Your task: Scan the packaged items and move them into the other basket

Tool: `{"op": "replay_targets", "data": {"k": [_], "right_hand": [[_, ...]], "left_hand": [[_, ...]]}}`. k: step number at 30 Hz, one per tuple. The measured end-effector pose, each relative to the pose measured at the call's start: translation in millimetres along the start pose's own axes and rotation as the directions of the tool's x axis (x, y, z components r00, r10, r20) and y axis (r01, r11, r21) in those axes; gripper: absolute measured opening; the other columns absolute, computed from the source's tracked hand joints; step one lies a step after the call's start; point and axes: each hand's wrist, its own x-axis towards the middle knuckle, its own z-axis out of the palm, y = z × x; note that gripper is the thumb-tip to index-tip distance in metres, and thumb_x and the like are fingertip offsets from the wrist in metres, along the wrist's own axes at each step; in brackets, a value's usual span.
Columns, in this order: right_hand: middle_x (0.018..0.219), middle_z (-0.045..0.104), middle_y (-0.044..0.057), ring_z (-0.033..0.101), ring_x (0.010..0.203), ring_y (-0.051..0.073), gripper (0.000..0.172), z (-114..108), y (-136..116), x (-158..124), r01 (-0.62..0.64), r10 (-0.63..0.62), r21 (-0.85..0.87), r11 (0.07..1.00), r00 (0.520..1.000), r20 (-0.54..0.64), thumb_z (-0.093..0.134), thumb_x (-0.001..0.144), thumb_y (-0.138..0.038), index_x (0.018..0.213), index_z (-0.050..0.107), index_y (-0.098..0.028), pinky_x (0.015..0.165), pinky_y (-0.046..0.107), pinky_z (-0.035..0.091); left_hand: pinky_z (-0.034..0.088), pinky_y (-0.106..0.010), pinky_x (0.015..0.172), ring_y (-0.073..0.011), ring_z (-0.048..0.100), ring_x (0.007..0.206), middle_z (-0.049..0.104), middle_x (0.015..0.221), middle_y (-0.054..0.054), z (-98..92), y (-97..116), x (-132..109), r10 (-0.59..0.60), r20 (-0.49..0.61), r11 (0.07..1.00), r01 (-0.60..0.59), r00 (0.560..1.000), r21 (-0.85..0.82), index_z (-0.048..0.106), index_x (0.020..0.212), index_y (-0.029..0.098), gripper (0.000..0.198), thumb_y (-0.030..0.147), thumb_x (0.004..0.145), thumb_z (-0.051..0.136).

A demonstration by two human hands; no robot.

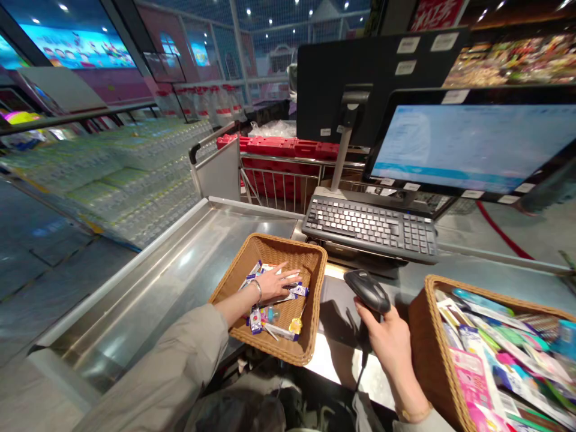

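At the checkout table (180, 264): steel top, with a wicker basket at 12 o'clock and a second basket at 2 o'clock, both resting on or against it.

Left hand (274, 283): open, palm down and fingers spread, lying on the packets; a silver bracelet (257, 289) circles the wrist, and a beige sleeve (171, 372) covers the forearm.

Right hand (387, 339): closed around the grip of a black scanner (366, 291), with its head pointing toward 11 o'clock and a cable (362, 360) hanging below it.

Near basket (288, 243): low and rectangular, just beside the scanner but not touching it, with a loose scatter of small wrapped packets (256, 321) on its floor, under and around the left hand.

Far basket (425, 318): just right of the right hand, packed with long flat packs (499, 354) in pink, blue and green, lying tilted and overlapping.

Keyboard (371, 228): black, at 12 to 1 o'clock, beyond both baskets.

Screens: a lit monitor (472, 141) at 1 o'clock faces the person, and the dark back of another monitor (373, 78) stands behind the keyboard.

Beyond the table: red crates (279, 144) behind a metal rail (279, 183) at 12 o'clock, shrink-wrapped bottled water (121, 180) at 10 o'clock, and a red rope (504, 231) at 2 o'clock.
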Motion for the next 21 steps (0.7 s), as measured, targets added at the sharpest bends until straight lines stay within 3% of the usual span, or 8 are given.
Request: {"op": "replay_targets", "data": {"k": [3,6,15,21], "right_hand": [[0.094,0.072,0.013,0.065,0.092,0.030,0.059,-7.0,3.6,-1.1,-0.018,0.018,-0.006,1.000,1.000,-0.016,0.066,0.064,-0.064,0.094,0.075,-0.014,0.087,0.039,0.049],[0.094,0.072,0.012,0.065,0.093,0.030,0.058,-12.5,10.9,-3.8,-0.044,0.044,-0.008,0.999,0.998,-0.039,0.065,0.064,-0.066,0.091,0.075,-0.015,0.089,0.039,0.048],[0.102,0.071,0.013,0.066,0.094,0.031,0.066,-18.3,27.2,-11.1,-0.145,0.139,-0.041,0.989,0.983,-0.123,0.063,0.060,-0.070,0.095,0.075,-0.015,0.091,0.041,0.048],[0.102,0.071,0.014,0.066,0.096,0.031,0.063,-15.8,21.3,-9.3,-0.131,0.125,-0.041,0.991,0.985,-0.122,0.064,0.061,-0.069,0.094,0.075,-0.016,0.091,0.040,0.048]], "left_hand": [[0.018,-0.052,0.120,-0.0204,0.033,0.144,0.043,0.152,0.006,13.3,-18.6,0.0,0.236,-0.005,0.971,-0.236,0.972,0.039,0.072,0.096,0.036,0.027,0.015,0.080,0.068],[0.019,-0.045,0.121,-0.0144,0.036,0.142,0.045,0.150,0.010,23.0,-30.4,1.9,0.330,0.017,0.944,-0.330,0.944,0.022,0.071,0.097,0.041,0.029,0.017,0.081,0.068],[0.025,-0.041,0.118,-0.0106,0.044,0.136,0.057,0.139,0.010,34.3,-33.0,29.9,0.427,0.000,0.899,-0.425,0.904,-0.102,0.070,0.071,0.032,0.018,0.018,0.081,0.066],[0.021,-0.044,0.120,-0.0124,0.052,0.129,0.072,0.118,0.006,26.7,-27.2,31.3,0.341,-0.018,0.936,-0.341,0.940,-0.083,0.068,0.073,0.030,0.019,0.015,0.083,0.062]]}}
